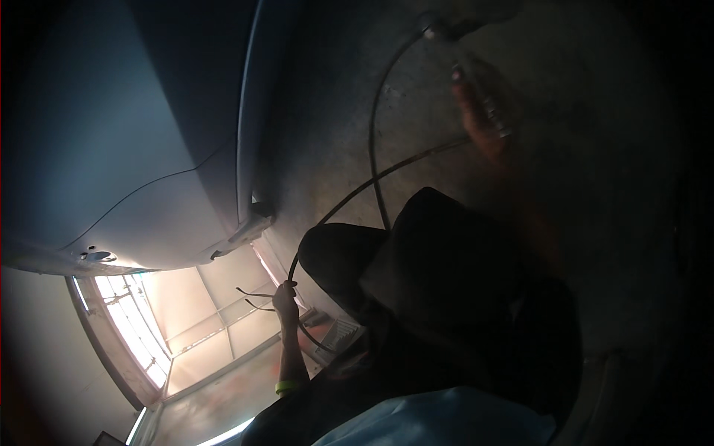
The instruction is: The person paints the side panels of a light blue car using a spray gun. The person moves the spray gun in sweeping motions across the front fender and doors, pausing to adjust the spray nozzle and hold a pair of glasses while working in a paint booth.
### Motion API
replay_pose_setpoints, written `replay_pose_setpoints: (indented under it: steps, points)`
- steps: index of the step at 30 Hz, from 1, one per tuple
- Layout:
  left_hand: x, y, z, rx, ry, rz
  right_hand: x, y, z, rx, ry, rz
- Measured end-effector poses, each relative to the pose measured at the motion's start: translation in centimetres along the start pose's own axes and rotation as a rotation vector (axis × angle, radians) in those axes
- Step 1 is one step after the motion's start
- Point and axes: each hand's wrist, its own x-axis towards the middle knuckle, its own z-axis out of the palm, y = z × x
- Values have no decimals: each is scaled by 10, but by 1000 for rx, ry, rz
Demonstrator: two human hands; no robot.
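Observation:
My left hand (285, 297), with a yellow-green band at the wrist, is closed round a dark hose (338, 207). Two thin dark prongs (253, 293) stick out beside that fist; whether they are wires or part of some object I cannot make out. Farther off, in dim light, my right hand (487, 111) is blurred and closed on a slim metallic tool (491, 111). One stretch of hose runs up to this hand. Another stretch curves over the floor to a shiny fitting (430, 32) at the top.
A pale car body panel (160, 149) fills the left side, its lower edge close to the hose. My bent knees in dark trousers (431, 260) take up the middle. Stained concrete floor (416, 97) lies beyond; a bright window (134, 320) is at lower left.

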Motion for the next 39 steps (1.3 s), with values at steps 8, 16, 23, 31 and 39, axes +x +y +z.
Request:
replay_pose_setpoints:
  steps: [8,16,23,31,39]
  points:
    - [11,-16,-15,76,10,-156,31,38,-15,205,-41,803]
    - [-20,-8,-31,181,-14,-46,9,93,13,506,-226,986]
    - [22,34,-13,181,-21,-49,97,126,-47,514,31,803]
    - [87,112,12,-17,-47,149,220,78,-129,369,343,704]
    - [55,82,8,-94,-34,15,225,66,-98,291,224,798]
